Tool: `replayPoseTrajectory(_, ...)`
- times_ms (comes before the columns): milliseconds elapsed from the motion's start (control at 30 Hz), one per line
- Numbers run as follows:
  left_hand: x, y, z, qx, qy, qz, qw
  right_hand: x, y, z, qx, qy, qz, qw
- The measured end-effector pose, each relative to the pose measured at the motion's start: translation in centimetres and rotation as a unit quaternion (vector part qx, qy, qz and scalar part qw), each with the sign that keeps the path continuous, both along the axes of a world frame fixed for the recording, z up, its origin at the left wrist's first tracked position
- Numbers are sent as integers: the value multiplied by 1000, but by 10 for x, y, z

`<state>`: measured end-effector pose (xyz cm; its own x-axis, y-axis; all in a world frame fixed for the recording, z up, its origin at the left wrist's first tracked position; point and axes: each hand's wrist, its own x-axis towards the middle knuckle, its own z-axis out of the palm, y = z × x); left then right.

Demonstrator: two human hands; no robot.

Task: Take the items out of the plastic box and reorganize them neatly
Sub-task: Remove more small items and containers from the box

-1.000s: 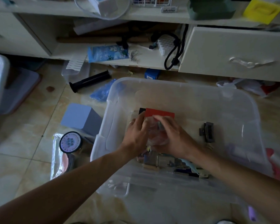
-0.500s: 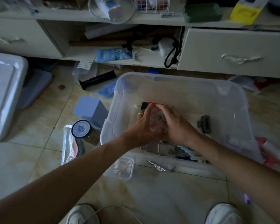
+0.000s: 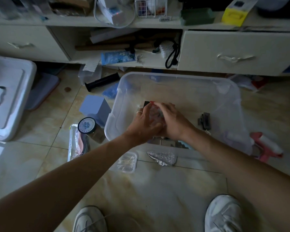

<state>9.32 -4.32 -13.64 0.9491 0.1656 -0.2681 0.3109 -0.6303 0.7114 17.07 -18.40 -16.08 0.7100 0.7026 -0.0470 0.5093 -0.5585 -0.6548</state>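
Note:
A clear plastic box [image 3: 177, 77] stands on the tiled floor in front of me. Both my hands are inside it, over its left half. My left hand [image 3: 144, 124] and my right hand [image 3: 176, 121] are closed together on a small clear plastic bag [image 3: 155, 114] with something reddish inside. Just behind the hands a red and black box [image 3: 148, 103] peeks out. A black clip-like part [image 3: 205, 121] lies on the box floor to the right. More small items [image 3: 167, 143] lie under my wrists, mostly hidden.
Left of the box sit a blue-grey block [image 3: 95, 106], a round-lidded jar [image 3: 89, 127], a foil pouch [image 3: 74, 143] and a black tube [image 3: 101, 82]. A clear swab case [image 3: 126, 162] and crumpled foil [image 3: 163, 158] lie in front. A pink tool [image 3: 266, 145] is at right, a white lid [image 3: 7, 97] at far left.
The view has pulled back and tilted down, so my shoes and more floor show. My hands stay together on the bag and have hardly moved within the box.

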Motion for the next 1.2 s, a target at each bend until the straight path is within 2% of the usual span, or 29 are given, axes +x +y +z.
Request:
replayPoseTrajectory(400,19,5,-9,1,23,-36,999,16,7,-17,-36,38,15,999)
replayPoseTrajectory(633,24,23,-29,-1,25,32,999,25,27,-28,-36,50,39,997)
replayPoseTrajectory(767,26,23,-38,-3,50,19,999,25,26,-36,-60,63,41,995)
replayPoseTrajectory(1200,43,28,-36,27,50,-6,998,42,31,-34,-101,67,61,991)
